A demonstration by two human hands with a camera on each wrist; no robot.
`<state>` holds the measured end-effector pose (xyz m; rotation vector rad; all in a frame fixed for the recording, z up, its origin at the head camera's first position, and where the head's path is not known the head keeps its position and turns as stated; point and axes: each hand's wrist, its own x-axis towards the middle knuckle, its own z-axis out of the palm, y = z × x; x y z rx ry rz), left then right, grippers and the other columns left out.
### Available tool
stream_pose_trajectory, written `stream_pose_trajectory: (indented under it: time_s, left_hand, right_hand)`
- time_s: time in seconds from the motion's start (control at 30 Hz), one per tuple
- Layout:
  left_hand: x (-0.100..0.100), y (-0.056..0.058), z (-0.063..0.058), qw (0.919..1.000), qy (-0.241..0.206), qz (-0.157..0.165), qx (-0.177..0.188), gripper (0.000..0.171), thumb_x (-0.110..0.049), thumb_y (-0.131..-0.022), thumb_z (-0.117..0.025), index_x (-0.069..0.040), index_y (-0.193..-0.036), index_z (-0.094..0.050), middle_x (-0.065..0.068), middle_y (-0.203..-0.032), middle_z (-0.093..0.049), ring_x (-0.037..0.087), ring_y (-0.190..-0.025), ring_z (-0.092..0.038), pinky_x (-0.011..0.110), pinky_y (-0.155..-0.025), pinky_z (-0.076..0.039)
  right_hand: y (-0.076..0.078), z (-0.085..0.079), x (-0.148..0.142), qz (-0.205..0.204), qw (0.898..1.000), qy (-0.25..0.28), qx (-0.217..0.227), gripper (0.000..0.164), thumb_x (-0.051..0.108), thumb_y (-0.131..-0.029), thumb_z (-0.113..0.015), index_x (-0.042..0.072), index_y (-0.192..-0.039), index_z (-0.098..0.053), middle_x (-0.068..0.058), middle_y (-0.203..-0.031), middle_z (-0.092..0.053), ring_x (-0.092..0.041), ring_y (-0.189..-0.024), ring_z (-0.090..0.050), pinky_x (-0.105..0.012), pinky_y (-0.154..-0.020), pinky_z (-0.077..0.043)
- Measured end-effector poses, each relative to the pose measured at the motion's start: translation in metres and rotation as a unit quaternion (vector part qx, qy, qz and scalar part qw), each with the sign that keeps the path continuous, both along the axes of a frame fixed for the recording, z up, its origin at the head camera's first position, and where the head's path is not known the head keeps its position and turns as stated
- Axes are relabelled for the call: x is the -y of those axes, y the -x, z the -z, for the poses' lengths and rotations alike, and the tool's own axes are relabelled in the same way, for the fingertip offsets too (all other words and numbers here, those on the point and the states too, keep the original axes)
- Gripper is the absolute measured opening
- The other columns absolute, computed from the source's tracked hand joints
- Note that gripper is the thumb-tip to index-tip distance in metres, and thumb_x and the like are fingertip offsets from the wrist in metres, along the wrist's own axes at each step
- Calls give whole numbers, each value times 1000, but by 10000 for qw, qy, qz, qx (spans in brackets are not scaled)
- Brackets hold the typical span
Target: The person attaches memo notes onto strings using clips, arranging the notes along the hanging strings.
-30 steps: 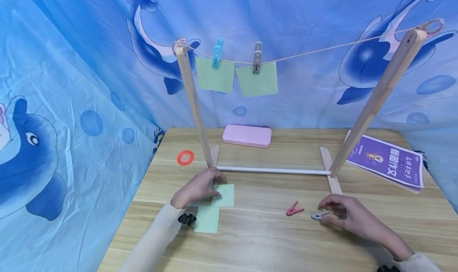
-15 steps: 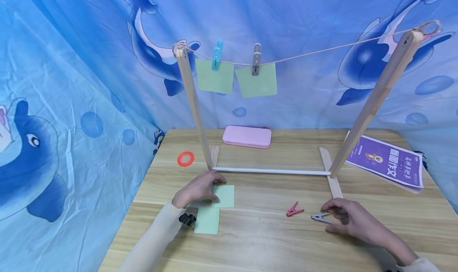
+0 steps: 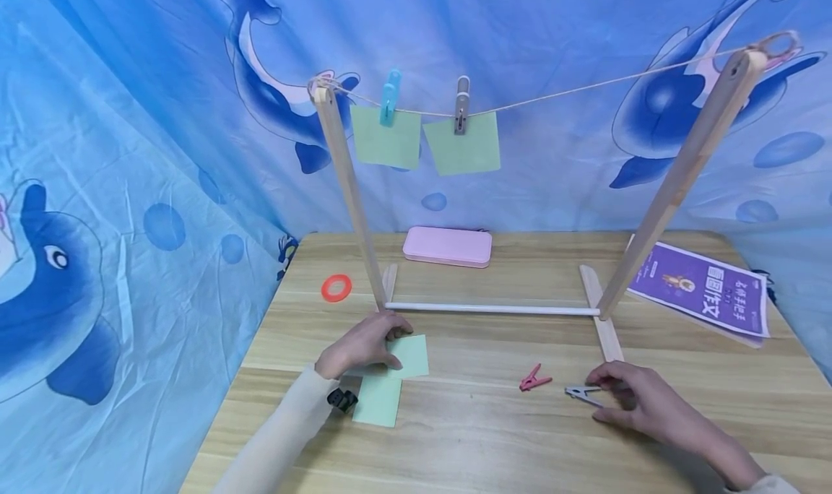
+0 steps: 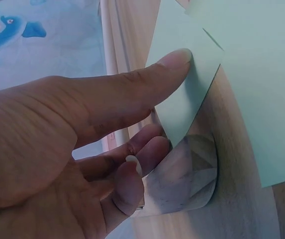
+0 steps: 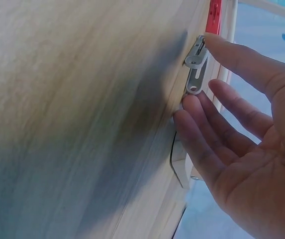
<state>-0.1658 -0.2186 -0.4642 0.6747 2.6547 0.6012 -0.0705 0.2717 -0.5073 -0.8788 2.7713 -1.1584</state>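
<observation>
My left hand (image 3: 360, 342) rests low over a few pale green paper squares on the table. In the left wrist view its thumb lies on one green paper square (image 4: 174, 74), with curled fingers at the lower edge, pinching it. A second paper (image 3: 377, 401) lies nearer me. My right hand (image 3: 646, 404) curls round a grey clothespin (image 3: 581, 393) on the tabletop, thumb and fingers at its two handle ends (image 5: 196, 62). A pink-red clothespin (image 3: 534, 380) lies just left of it.
A wooden frame (image 3: 682, 183) carries a string with two green papers (image 3: 386, 144) hung by a blue clothespin (image 3: 388, 100) and a grey-brown clothespin (image 3: 461, 107). A white rod (image 3: 494, 308) joins its feet. Behind are a tape roll (image 3: 336, 288), pink case (image 3: 447, 247) and purple booklet (image 3: 708, 292).
My right thumb has drawn back slightly along the grey clothespin, so more of its spread handles shows. The left hand has barely moved, and the paper under its thumb has turned a little.
</observation>
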Motion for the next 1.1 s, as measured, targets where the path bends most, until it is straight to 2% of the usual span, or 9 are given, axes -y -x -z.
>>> stream_pose_trajectory:
  time_s: [0.27, 0.53, 0.83, 1.0, 1.1]
  left_hand:
    - [0, 1, 3, 9992, -322, -88, 224, 55, -6, -71, -96, -3, -119, -69, 9, -102, -66, 22, -90, -57, 28, -80, -50]
    - [2, 2, 5, 9978, -486, -257, 379, 49, -6, -71, -96, -6, -111, -68, 7, -94, -62, 18, -86, -53, 24, -75, -46]
    - [5, 1, 6, 9996, -159, -239, -37, 36, -16, -68, -98, -11, -91, -71, 7, -86, -57, 15, -80, -44, 24, -71, -35]
    - [8, 1, 6, 9994, -197, -169, -213, 34, -19, -67, -99, -11, -86, -72, 8, -82, -57, 14, -78, -42, 24, -69, -33]
    - [9, 1, 7, 9992, -305, -123, -213, 30, -18, -71, -97, -11, -86, -72, 8, -82, -59, 13, -77, -44, 23, -68, -35]
  right_hand:
    - [0, 1, 0, 79, 9998, -137, 98, 42, 22, -77, -93, 14, -111, -70, -1, -103, -77, 3, -91, -67, -24, -69, -61]
    - [1, 3, 1, 162, 9998, -128, 84, 42, 19, -75, -94, 13, -109, -70, 0, -100, -75, 6, -87, -63, -22, -67, -60]
    - [1, 2, 2, 78, 9994, -137, 321, 42, 17, -75, -93, 10, -109, -70, 4, -96, -73, 6, -83, -61, -21, -67, -60]
    - [2, 2, 1, 57, 9993, -205, 318, 36, 15, -75, -93, 9, -104, -71, 8, -90, -70, 6, -78, -58, -20, -63, -56]
    - [3, 1, 1, 120, 9989, -346, 304, 32, 15, -75, -93, 11, -99, -73, 11, -87, -67, 7, -75, -56, -19, -61, -54]
